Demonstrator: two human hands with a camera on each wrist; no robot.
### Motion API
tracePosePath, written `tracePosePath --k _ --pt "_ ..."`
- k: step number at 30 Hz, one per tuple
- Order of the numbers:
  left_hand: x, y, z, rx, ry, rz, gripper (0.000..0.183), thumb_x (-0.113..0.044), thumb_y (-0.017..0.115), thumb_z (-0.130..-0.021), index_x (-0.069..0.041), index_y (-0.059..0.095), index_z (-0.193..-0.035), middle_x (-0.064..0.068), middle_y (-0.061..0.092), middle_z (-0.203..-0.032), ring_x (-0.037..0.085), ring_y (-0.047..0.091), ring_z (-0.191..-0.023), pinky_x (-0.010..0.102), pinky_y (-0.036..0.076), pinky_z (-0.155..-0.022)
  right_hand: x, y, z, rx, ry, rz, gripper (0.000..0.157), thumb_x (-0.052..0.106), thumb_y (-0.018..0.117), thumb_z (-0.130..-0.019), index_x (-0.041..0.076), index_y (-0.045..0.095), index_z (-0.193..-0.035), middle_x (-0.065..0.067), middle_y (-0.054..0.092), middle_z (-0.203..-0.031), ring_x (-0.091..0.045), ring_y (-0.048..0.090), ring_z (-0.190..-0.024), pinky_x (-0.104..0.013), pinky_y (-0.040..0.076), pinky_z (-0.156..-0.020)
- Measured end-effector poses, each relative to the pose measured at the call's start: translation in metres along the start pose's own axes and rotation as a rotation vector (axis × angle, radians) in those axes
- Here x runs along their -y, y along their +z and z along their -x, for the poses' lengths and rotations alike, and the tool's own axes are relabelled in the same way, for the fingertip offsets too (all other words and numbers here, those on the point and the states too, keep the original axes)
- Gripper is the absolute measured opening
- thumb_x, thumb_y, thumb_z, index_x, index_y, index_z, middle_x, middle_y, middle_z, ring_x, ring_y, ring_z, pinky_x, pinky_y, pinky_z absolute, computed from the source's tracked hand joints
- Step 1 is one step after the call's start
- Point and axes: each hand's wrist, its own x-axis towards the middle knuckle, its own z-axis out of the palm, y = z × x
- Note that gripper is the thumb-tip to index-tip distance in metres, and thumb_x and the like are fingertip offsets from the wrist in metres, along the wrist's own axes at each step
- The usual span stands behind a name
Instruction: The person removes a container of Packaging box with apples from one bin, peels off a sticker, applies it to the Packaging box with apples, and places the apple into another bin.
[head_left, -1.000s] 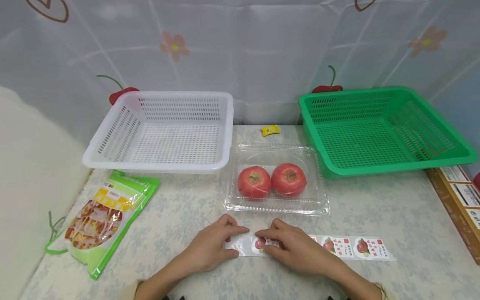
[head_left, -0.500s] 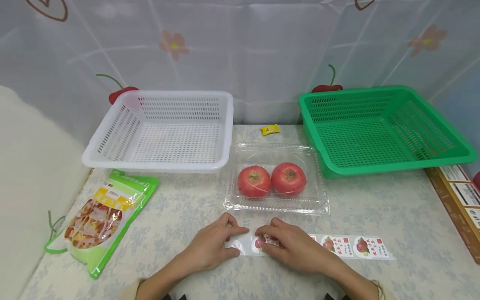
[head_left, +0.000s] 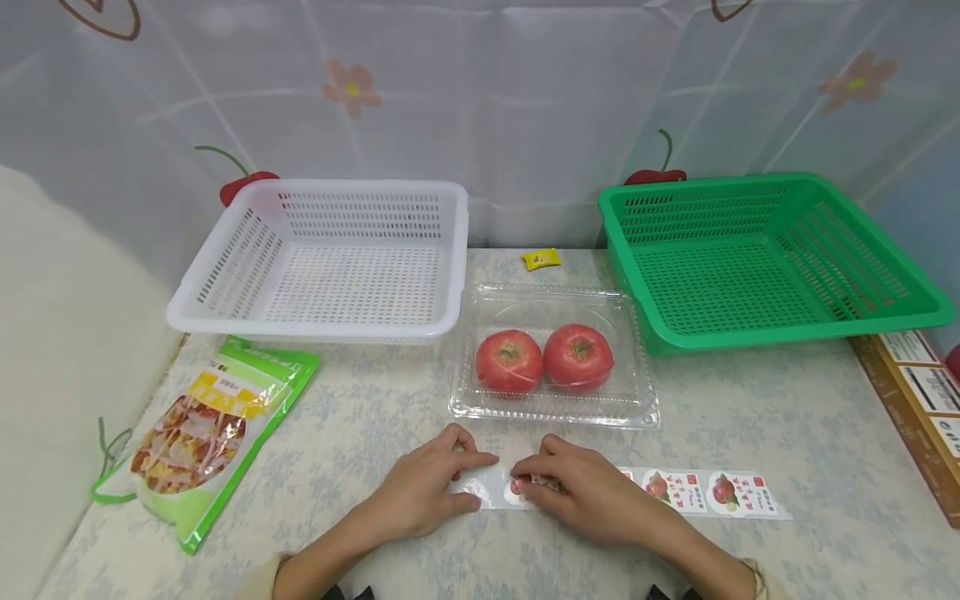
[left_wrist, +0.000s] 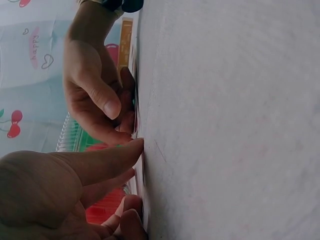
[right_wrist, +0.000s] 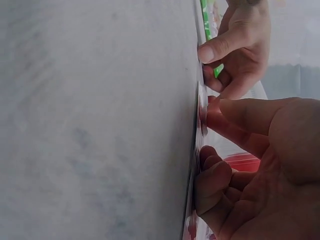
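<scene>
A strip of apple-printed stickers (head_left: pixel 750 495) lies lengthwise on the table in front of me. My left hand (head_left: pixel 420 485) rests at its left end, forefinger and thumb spread over the bare backing (head_left: pixel 483 490). At the leftmost sticker (head_left: pixel 514 490), my right hand (head_left: pixel 592 500) pinches with thumb and forefinger, its other fingers curled down on the strip. In the right wrist view that sticker (right_wrist: pixel 203 114) stands slightly off the backing by the thumb. The right hand hides much of the strip's middle. Just behind the hands sits a clear plastic box (head_left: pixel 555 412) with two red apples (head_left: pixel 577 358).
A white basket (head_left: pixel 315 329) stands back left and a green basket (head_left: pixel 750 337) back right. Between them lies a small yellow packet (head_left: pixel 541 259). A green food bag (head_left: pixel 195 442) is at the left, a brown carton (head_left: pixel 900 417) at the right edge.
The right thumb has slid up toward the forefinger, closing on the leftmost sticker's edge. My left hand stays where it was; the strip and other things have not moved.
</scene>
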Motion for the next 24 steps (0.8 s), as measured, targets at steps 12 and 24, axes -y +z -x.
tracePosePath --k 12,24 --pt "-0.0003 -0.0001 0.0007 0.0 -0.002 -0.003 0.046 -0.016 0.082 -0.08 -0.017 0.07 -0.125 -0.009 0.045 -0.107 0.003 0.046 -0.076 0.021 0.041 -0.061 -0.0061 -0.0013 0.0042 -0.033 0.015 -0.072 0.028 0.009 0.068 -0.091 0.021 0.068 -0.116 0.016 0.048 -0.086 -0.003 0.049 -0.077 -0.022 0.046 -0.067" --pt "-0.0005 -0.0009 0.0013 -0.001 0.004 0.001 0.045 -0.015 0.082 -0.08 -0.017 0.071 -0.124 -0.009 0.045 -0.106 0.004 0.046 -0.076 0.021 0.041 -0.061 0.0002 0.0033 -0.0017 -0.07 0.045 0.034 0.022 0.01 0.075 -0.085 0.018 0.069 -0.104 0.014 0.048 -0.081 -0.004 0.047 -0.072 -0.022 0.042 -0.062"
